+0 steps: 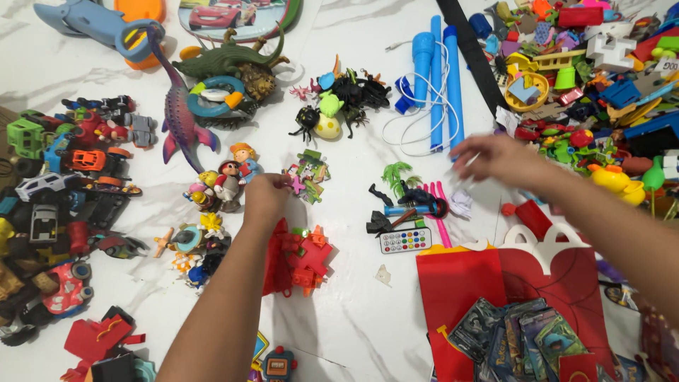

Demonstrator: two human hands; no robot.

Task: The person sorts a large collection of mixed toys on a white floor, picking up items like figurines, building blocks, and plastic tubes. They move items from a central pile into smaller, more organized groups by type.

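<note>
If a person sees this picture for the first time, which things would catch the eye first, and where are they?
Probably the white floor covered with sorted groups of small toys: toy cars at the left, a purple sea-reptile figure and a green crocodile near the top. The left hand reaches to small figures at the centre, above red plastic pieces. The right hand hovers beside a colourful heap at the top right, with a red paper box below.

Both hands reach forward, left (pixel 265 198) fisted, right (pixel 495 159) blurred.
</note>
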